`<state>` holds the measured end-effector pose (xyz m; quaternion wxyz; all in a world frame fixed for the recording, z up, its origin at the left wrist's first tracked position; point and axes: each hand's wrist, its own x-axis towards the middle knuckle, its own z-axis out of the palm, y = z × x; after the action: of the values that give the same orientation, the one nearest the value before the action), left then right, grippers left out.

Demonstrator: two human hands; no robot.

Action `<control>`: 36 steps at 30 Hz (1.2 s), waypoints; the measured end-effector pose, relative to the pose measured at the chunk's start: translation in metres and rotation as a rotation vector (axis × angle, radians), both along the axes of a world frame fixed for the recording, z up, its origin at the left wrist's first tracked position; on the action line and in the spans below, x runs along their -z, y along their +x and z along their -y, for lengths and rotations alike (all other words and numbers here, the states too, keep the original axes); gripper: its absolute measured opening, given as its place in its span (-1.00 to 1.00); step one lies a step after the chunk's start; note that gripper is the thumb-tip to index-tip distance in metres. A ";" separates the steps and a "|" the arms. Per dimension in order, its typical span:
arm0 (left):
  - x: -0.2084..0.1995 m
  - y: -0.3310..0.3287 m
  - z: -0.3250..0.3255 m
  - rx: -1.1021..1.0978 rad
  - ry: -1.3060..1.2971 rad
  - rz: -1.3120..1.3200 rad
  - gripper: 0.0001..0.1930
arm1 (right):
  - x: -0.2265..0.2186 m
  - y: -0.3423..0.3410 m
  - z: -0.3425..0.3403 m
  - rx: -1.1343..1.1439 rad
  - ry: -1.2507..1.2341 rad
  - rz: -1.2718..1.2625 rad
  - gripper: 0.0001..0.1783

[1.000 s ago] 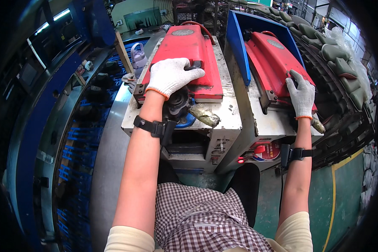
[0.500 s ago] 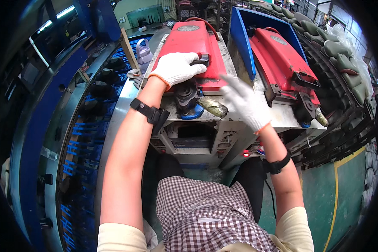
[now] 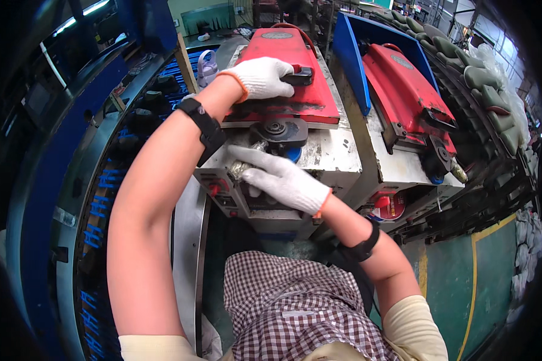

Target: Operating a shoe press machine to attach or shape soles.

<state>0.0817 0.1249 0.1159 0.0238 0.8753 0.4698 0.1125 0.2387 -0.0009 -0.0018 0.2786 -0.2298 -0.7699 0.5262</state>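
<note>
My left hand [image 3: 262, 78], in a white knitted glove with an orange cuff, grips the black handle [image 3: 301, 76] on top of a red machine cover [image 3: 277, 48]. My gloved right hand [image 3: 283, 180] is at the front of the same machine, closed round the taped grip [image 3: 239, 169] of a lever. That grip points left, partly hidden by my fingers. Behind it sits the lever's dark metal pivot plate [image 3: 277, 127] with a round bolt, over a blue base [image 3: 293, 154]. The cover's front edge is scuffed black.
A second red-covered machine [image 3: 406, 84] with a blue guard [image 3: 352, 60] stands at right. Beyond it are racks of green-grey pads [image 3: 488, 78]. Blue racking [image 3: 99, 207] runs along my left, near a lilac bottle [image 3: 207, 67]. A red switch [image 3: 215, 189] is on the machine's front.
My right hand has come left and down onto the lever grip, which has swung from pointing right to pointing left. My left hand, still at the handle, has shifted slightly up and right.
</note>
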 end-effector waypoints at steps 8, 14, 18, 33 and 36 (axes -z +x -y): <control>-0.050 -0.023 -0.012 0.028 0.601 0.175 -0.46 | -0.053 0.047 -0.082 0.282 0.574 0.090 -0.67; -0.069 -0.017 0.008 0.031 0.854 0.125 -0.29 | -0.036 0.006 -0.220 0.464 0.421 0.514 0.11; -0.039 -0.031 0.011 0.058 0.952 0.193 -0.25 | -0.025 -0.050 -0.245 0.582 0.458 0.809 0.45; 0.147 -0.107 0.041 1.037 -1.090 1.764 -0.65 | -0.093 -0.016 -0.081 0.162 -0.533 -0.443 -0.23; 0.071 -0.061 0.128 0.126 -0.812 2.380 -0.50 | -0.075 -0.038 -0.054 -0.032 -0.451 -0.306 -0.34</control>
<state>0.0204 -0.0029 0.0451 0.7041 0.1822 0.1155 0.6766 0.2005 0.0533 0.0734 0.3251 -0.1917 -0.5855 0.7174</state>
